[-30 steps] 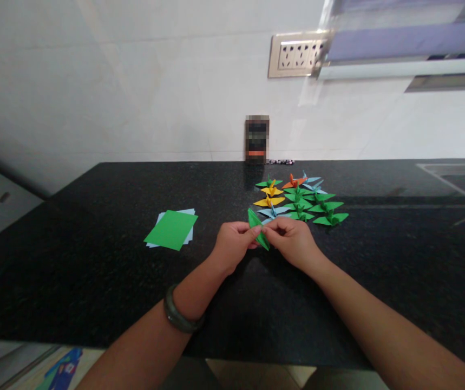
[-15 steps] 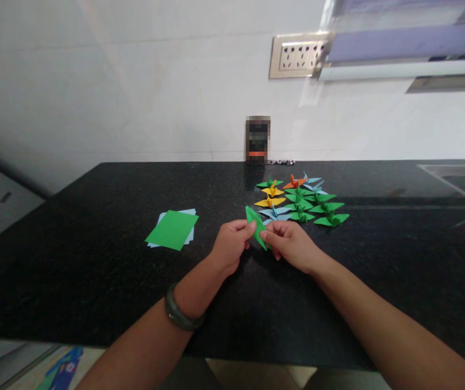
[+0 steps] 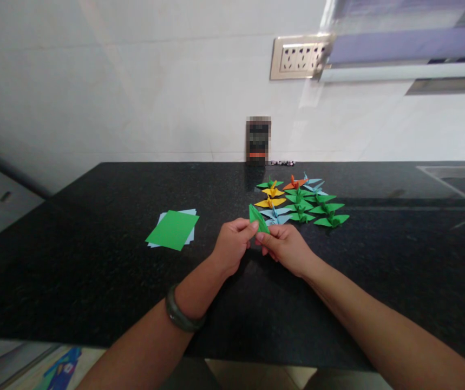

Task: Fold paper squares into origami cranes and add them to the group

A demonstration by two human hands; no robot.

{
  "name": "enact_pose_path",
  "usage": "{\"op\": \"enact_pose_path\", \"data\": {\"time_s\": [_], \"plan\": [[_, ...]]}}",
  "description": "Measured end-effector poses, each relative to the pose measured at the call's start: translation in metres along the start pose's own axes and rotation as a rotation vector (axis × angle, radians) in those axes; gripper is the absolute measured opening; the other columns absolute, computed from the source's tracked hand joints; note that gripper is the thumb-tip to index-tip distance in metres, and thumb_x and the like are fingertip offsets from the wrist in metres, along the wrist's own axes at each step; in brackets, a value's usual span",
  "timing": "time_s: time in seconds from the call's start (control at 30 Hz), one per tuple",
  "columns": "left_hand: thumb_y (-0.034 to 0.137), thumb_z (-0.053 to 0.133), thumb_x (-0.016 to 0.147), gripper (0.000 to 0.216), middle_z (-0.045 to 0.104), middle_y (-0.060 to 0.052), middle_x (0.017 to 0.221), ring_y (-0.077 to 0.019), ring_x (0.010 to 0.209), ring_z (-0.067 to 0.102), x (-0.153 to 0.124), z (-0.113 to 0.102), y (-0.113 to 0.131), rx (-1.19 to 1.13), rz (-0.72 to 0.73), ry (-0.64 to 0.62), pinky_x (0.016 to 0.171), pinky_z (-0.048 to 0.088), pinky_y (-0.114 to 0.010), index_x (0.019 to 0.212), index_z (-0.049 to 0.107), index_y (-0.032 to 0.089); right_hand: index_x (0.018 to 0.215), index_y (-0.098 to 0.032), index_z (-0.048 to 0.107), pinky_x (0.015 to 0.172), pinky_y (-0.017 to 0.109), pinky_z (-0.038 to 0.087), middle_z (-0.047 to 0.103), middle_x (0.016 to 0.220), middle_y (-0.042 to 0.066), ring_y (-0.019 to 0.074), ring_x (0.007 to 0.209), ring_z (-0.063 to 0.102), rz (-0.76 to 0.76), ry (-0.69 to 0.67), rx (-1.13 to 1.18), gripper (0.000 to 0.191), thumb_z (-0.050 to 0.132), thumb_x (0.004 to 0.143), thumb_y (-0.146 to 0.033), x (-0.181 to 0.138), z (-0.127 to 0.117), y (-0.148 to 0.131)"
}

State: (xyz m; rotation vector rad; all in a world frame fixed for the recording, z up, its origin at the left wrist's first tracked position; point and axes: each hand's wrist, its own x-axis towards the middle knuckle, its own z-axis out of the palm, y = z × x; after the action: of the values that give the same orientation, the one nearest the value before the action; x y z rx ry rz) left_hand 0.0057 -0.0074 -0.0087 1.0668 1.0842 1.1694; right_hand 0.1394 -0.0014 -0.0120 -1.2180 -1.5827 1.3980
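Observation:
A folded piece of green origami paper [image 3: 259,218] is pinched between my two hands above the dark counter. My left hand [image 3: 235,241] grips its left edge, thumb on top. On the lower right side, my right hand [image 3: 284,244] closes on the same paper, its thumb close to the left thumb. The lower end of the paper is hidden behind my fingers. Just beyond my hands stand several folded paper cranes: green ones [image 3: 332,220], yellow ones [image 3: 270,202], light blue ones [image 3: 276,212] and an orange one [image 3: 294,183].
Left of my hands lies a stack of square paper, a green sheet [image 3: 172,230] over light blue ones. A phone-like dark object [image 3: 259,141], blurred out, leans on the wall behind a black stone counter [image 3: 94,260]. A socket panel [image 3: 299,57] is on the wall.
My right hand has shifted slightly left, closer to my left hand. The green paper's lower tip, visible before, is now covered by my fingers.

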Motion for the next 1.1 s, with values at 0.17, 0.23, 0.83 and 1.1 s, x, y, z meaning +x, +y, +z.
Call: {"op": "enact_pose_path", "data": {"time_s": [0.17,0.23,0.83,1.1], "plan": [[0.030,0.065,0.067,0.019,0.057,0.001,0.058,-0.0078,0.050,0.048,0.002,-0.004,-0.003,-0.087,0.018,-0.051,0.051,0.038,-0.022,0.066,0.059,0.012,0.057,-0.016,0.052,0.036,0.018,0.027,0.042,0.040,-0.006,0.0054,0.036,0.036,-0.053,-0.081,-0.019,0.027,0.054,0.075,-0.036,0.000,0.001,0.001],[0.031,0.064,0.068,0.020,0.056,0.001,0.056,-0.0083,0.050,0.049,0.003,-0.005,-0.003,-0.096,0.038,-0.037,0.052,0.039,-0.023,0.063,0.058,0.012,0.060,-0.016,0.054,0.038,0.018,0.030,0.044,0.043,-0.006,0.0058,0.037,0.038,-0.041,-0.125,-0.005,0.024,0.055,0.074,-0.035,-0.001,0.001,0.001],[0.033,0.056,0.070,0.026,0.046,0.004,0.048,-0.0082,0.048,0.038,0.002,-0.007,-0.004,0.592,0.125,-0.040,0.048,0.027,-0.022,0.054,0.059,0.013,0.074,-0.017,0.057,0.051,0.023,0.037,0.051,0.061,-0.002,0.0099,0.053,0.045,-0.348,0.273,-0.169,0.017,0.064,0.068,-0.032,0.002,-0.017,-0.003],[0.035,0.056,0.069,0.026,0.040,0.005,0.045,-0.0067,0.046,0.033,0.001,-0.006,-0.002,0.506,0.018,-0.179,0.046,0.024,-0.021,0.055,0.059,0.013,0.063,-0.017,0.058,0.051,0.024,0.039,0.053,0.058,-0.001,0.0108,0.055,0.048,-0.504,0.231,-0.241,0.013,0.066,0.069,-0.025,0.005,-0.022,0.001]]}}
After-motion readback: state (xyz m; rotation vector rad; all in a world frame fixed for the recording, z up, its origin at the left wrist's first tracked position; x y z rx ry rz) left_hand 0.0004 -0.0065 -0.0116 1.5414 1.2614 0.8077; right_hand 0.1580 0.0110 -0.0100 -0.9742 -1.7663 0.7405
